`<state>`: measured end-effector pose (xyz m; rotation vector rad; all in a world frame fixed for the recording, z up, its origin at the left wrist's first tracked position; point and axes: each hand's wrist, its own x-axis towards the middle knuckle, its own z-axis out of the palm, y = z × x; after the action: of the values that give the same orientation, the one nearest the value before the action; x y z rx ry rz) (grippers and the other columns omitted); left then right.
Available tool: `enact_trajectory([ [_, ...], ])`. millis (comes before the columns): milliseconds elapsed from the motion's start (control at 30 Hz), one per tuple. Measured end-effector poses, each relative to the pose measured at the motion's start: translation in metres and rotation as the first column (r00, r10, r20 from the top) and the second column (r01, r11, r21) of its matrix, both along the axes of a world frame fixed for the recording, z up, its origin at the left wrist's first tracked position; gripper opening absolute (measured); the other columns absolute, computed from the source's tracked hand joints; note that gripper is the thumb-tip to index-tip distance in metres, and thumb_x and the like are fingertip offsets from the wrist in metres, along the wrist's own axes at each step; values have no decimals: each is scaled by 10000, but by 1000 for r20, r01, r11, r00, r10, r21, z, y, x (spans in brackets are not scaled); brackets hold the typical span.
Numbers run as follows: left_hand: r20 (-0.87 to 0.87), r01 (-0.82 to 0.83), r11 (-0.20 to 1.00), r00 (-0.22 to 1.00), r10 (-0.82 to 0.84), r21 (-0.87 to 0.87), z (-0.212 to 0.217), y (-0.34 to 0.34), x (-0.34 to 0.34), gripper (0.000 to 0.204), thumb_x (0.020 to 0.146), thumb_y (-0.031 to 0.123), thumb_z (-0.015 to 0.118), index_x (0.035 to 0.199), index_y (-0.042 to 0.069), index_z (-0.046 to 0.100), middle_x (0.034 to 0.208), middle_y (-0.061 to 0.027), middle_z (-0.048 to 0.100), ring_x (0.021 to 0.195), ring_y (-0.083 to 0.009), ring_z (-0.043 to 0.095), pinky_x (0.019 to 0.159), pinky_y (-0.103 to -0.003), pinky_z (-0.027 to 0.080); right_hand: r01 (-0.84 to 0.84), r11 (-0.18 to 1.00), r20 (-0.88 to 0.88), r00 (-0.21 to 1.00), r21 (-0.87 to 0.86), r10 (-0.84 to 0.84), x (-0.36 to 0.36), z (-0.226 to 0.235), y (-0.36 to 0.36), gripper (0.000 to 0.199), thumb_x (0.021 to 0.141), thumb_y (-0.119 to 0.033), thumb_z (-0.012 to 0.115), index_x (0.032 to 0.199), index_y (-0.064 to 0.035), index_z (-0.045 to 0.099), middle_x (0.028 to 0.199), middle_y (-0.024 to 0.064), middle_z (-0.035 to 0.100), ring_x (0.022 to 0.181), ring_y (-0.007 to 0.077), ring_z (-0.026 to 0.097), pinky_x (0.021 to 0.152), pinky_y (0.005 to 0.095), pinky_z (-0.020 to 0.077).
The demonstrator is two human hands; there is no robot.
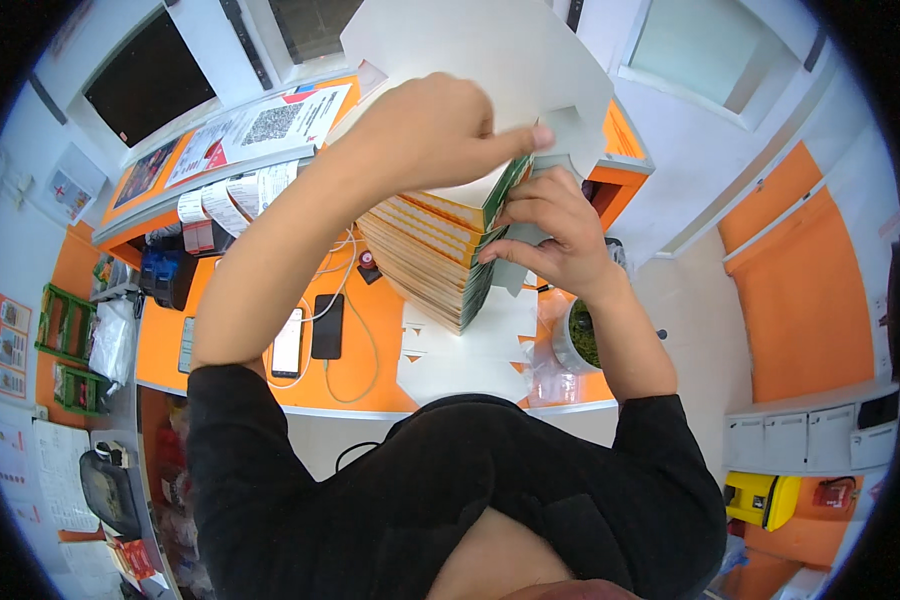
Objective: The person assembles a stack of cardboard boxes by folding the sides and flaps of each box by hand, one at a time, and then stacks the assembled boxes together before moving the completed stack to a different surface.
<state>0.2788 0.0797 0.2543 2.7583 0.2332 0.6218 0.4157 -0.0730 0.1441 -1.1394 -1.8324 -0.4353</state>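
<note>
A tall stack of cardboard boxes [420, 262] with brown edges and green printed sides stands in front of me. On its top lies an opened box blank [480, 50], its large white panel raised at the far side. My left hand [435, 130] is over the top box, fingers curled and thumb stretched toward the right corner; what the fingers hold is hidden. At that corner my right hand [560, 235] grips the box's green side with bent fingers, its thumb lower down against the stack.
A white cardboard sheet [450, 365] lies under the stack on the orange table [370, 385]. Left of it are a black phone [327, 326], a lit phone [287, 342] and white cables. A potted plant [582, 335] stands right; a raised counter [260, 130] stands behind.
</note>
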Motion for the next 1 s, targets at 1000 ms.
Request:
enact_trajectory([
  [1000, -206, 49, 996, 978, -33, 75, -5, 86, -26, 585, 922, 611, 621, 942, 50, 786, 873, -125, 730, 850, -241, 675, 811, -410, 530, 258, 962, -54, 963, -84, -263, 15, 8, -10, 745, 594, -290, 955, 1248, -136, 636, 1316, 93, 488, 1082, 269, 555, 933, 392, 517],
])
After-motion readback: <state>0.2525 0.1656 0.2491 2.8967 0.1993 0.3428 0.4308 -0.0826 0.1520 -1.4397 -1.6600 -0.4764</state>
